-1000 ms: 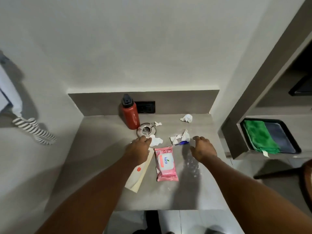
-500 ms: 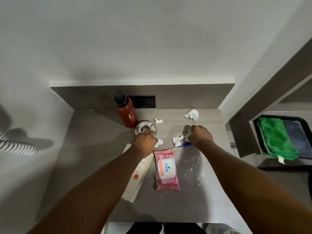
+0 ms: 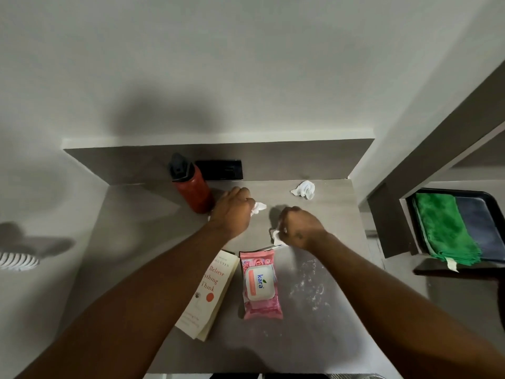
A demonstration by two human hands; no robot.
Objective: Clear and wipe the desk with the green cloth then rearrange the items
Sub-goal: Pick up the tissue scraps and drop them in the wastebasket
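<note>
Both hands have moved further up the desk (image 3: pixel 153 269) since half a second ago, and the metal ring that lay beside the bottle (image 3: pixel 192 187) is now hidden under the left hand (image 3: pixel 232 212). That hand lies just right of the red bottle, its fingers curled down over a white tissue scrap (image 3: pixel 258 207) which sticks out at the fingertips; if they really pinch it, I cannot tell. The right hand (image 3: pixel 299 228) is clenched around another tissue piece (image 3: pixel 275 234), which shows at its left edge. One crumpled tissue (image 3: pixel 304 189) lies apart near the back right corner. Close to the front lie a book (image 3: pixel 210 291) and, beside it on the right, a pink wipes pack (image 3: pixel 261 285); white crumbs (image 3: pixel 308 285) are scattered right of the pack. A pen (image 3: pixel 269 248) pokes out near the pack's top edge. The green cloth (image 3: pixel 442 228) is not on the desk: it lies folded in a dark tray (image 3: pixel 483 214) on the shelf to the right, untouched.
</note>
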